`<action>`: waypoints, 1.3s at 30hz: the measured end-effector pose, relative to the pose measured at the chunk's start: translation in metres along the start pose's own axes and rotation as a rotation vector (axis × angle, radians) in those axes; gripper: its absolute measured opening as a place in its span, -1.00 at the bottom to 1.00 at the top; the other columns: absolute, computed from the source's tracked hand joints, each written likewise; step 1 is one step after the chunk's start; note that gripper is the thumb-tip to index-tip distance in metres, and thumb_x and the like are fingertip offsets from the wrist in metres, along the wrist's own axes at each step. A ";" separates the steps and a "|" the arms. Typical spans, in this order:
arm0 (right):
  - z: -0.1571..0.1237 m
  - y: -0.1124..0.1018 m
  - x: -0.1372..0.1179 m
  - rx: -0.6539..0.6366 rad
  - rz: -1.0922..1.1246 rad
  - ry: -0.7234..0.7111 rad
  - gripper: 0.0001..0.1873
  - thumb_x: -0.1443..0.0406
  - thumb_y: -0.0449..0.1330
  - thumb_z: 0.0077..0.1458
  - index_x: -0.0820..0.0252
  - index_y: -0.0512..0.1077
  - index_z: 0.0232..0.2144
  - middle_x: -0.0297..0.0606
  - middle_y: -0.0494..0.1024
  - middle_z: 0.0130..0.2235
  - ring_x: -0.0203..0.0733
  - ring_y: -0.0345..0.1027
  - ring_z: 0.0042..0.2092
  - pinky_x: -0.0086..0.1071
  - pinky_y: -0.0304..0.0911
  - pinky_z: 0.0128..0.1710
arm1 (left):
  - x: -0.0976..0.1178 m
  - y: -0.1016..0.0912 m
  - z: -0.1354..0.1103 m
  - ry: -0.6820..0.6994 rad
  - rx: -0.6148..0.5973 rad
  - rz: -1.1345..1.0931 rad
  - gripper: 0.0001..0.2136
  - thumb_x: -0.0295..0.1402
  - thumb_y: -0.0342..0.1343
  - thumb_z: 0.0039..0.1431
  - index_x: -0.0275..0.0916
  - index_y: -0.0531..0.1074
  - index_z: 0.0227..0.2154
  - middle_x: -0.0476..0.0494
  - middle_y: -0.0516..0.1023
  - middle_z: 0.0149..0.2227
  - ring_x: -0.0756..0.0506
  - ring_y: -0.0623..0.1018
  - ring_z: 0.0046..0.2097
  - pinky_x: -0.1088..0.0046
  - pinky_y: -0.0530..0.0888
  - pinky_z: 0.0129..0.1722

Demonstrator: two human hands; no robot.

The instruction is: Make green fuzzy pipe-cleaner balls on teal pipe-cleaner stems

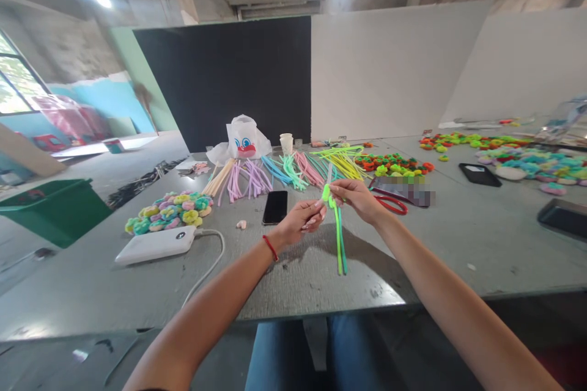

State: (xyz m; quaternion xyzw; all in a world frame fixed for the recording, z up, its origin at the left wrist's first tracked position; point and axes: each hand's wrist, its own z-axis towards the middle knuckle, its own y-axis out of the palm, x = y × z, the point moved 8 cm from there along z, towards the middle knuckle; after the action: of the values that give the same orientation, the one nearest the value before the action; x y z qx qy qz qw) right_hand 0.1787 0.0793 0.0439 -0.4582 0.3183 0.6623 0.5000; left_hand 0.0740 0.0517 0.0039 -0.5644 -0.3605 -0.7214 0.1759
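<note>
My left hand, with a red string bracelet at the wrist, is closed near the lower end of a pale, thin stick that points up. Bright green pipe cleaners are wound around this stick. Their two loose ends, one lime and one teal-green, hang down below the hands above the table. Fingers of my right hand pinch the pipe cleaners beside the winding. The hands nearly meet, and the exact grip of the left fingertips is partly hidden.
The grey table carries a black phone, a white power bank with cable, and a fluffy pastel pile. Sorted pipe cleaners fan out behind. Red-handled scissors lie right; a green bin stands left.
</note>
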 end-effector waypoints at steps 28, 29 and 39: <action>0.004 0.000 0.003 -0.042 0.029 -0.047 -0.68 0.08 0.34 -0.11 0.22 0.56 -0.40 -0.38 0.40 -0.53 -0.40 0.15 -0.53 -0.45 0.10 -0.51 | -0.009 -0.005 -0.001 -0.093 -0.070 0.032 -0.69 -0.20 0.10 0.15 -0.40 0.42 -0.51 0.14 0.15 -0.77 0.19 0.03 -0.75 0.64 -0.04 -0.73; 0.004 -0.002 0.002 -0.028 0.013 -0.065 -0.69 0.09 0.34 -0.11 0.23 0.56 -0.42 -0.39 0.39 -0.55 -0.40 0.15 -0.54 -0.45 0.09 -0.51 | -0.009 -0.004 -0.002 -0.106 -0.083 0.026 -0.70 -0.20 0.10 0.15 -0.40 0.42 -0.47 0.14 0.17 -0.76 0.19 0.02 -0.75 0.64 -0.03 -0.73; 0.005 -0.004 -0.003 -0.037 -0.157 -0.081 -0.67 0.08 0.29 -0.03 0.25 0.50 -0.55 -0.36 0.40 -0.58 -0.38 0.17 -0.56 -0.43 0.10 -0.51 | -0.003 -0.020 0.002 0.004 0.030 0.122 -0.69 -0.21 0.28 -0.04 -0.33 0.31 -0.53 0.05 0.38 -0.63 0.19 0.17 -0.72 0.63 0.01 -0.70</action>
State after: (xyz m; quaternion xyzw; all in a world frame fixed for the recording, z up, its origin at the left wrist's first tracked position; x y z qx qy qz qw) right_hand 0.1811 0.0834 0.0489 -0.4640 0.2485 0.6448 0.5542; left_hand 0.0627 0.0665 -0.0052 -0.5813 -0.3360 -0.7048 0.2288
